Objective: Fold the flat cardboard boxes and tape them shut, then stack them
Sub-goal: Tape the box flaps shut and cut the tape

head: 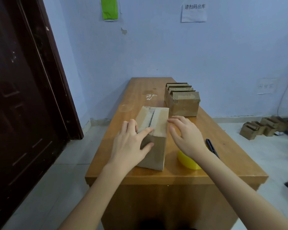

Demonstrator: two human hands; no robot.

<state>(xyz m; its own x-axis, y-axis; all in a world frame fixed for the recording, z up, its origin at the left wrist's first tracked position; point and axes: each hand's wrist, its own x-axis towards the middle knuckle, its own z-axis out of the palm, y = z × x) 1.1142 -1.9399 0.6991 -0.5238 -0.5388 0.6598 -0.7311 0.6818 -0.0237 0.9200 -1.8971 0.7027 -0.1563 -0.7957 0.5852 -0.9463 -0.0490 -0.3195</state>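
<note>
A folded cardboard box (156, 151) stands on the wooden table (140, 100), its top flaps closed with clear tape along the seam. My left hand (131, 145) rests on the box's near top corner, fingers on the left edge and thumb on the front face. My right hand (184, 135) hovers just right of the box with fingers spread, holding nothing. A yellow tape roll (188, 161) lies under my right wrist. Further back stand open folded boxes (183, 102) grouped together.
A black pen-like tool (212, 147) lies to the right of the tape roll. Several more cardboard boxes (263, 128) sit on the floor at the right wall. A dark door (23, 97) is to the left of the table.
</note>
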